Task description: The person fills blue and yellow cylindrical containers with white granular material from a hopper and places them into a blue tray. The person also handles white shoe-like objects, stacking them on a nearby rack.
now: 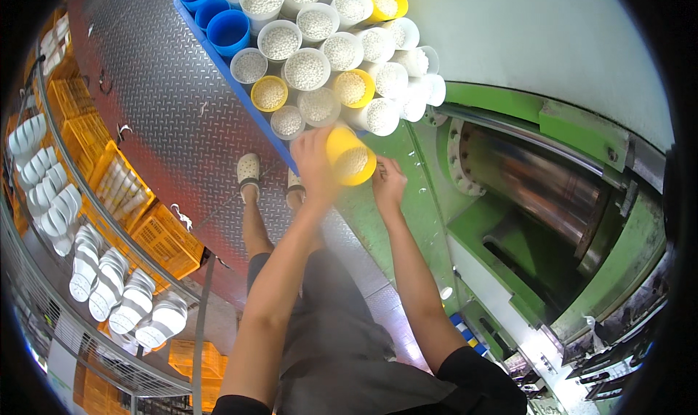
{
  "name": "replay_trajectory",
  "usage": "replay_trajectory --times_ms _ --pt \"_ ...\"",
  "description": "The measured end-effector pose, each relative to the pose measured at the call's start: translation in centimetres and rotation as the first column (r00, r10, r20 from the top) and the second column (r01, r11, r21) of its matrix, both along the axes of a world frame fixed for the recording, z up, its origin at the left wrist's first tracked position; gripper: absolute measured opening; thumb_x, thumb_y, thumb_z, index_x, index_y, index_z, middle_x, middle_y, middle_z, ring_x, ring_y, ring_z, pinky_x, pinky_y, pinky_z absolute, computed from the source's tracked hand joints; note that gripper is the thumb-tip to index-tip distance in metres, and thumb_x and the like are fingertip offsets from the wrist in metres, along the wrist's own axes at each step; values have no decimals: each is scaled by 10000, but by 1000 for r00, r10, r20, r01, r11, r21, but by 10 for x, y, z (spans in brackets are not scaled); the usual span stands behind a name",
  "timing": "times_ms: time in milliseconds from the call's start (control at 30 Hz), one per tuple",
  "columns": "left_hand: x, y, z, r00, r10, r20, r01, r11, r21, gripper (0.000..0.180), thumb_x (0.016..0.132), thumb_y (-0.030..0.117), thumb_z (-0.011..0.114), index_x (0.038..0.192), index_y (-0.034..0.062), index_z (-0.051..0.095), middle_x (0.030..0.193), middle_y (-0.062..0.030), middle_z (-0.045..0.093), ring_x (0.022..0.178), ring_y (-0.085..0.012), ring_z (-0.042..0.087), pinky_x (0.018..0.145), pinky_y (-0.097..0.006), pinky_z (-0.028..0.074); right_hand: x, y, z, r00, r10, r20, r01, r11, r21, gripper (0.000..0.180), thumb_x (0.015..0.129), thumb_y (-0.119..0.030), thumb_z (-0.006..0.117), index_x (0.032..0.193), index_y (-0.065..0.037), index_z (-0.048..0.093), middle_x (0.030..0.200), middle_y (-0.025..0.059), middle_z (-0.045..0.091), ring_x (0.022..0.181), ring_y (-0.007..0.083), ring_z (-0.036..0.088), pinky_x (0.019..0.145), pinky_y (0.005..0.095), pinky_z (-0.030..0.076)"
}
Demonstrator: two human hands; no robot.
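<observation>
Gripping a yellow cup [350, 158] of white pellets tipped on its side, the left hand [314, 160] wraps around it while the right hand [387, 184] steadies its rim with curled fingers, just below the stacked pellet-filled cups [320, 58] beside the green machine [552, 197].

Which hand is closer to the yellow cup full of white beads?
Left. The left hand grips the yellow cup from its left side; the right hand sits just beside it, lower right.

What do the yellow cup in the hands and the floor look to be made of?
Yellow cup: likely plastic, with its smooth, bright, even colour; it holds small white pellets. Floor: probably metal tread plate, grey, with a raised repeating pattern and a dull sheen.
</observation>
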State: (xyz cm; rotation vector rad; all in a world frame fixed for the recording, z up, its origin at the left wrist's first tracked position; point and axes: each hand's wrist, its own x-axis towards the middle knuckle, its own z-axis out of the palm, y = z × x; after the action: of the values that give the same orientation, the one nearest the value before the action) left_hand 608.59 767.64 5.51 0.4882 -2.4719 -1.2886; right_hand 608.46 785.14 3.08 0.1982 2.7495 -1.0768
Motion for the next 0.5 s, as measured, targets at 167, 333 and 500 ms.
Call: replay_trajectory --times_ms 167,333,500 --pt "-10 18 -22 962 132 241 -106 988 -116 634 686 40 754 1278 -3 531 1123 -161 573 1141 -366 494 1012 -478 334 -16 -24 75 985 -101 -143 76 982 -172 175 917 3 649 1083 27 700 996 130 692 873 207 725 765 318 570" --pt "-10 21 -17 984 130 120 -117 987 -107 500 738 65 704 1204 -10 540 1110 -191 557 1123 -387 494 1006 -497 343 -64 -110 178 893 -25 -450 -165 911 -378 177 962 45 602 1121 81 672 1022 119 689 917 174 703 812 289 574" --pt "22 10 -10 980 -46 196 -35 920 391 469 925 134 597 1360 5 477 1321 -220 494 1250 -416 445 1057 -473 369 -108 -232 156 732 500 -463 -590 805 -63 149 849 28 618 964 31 714 906 174 722 864 330 726 736 404 580"
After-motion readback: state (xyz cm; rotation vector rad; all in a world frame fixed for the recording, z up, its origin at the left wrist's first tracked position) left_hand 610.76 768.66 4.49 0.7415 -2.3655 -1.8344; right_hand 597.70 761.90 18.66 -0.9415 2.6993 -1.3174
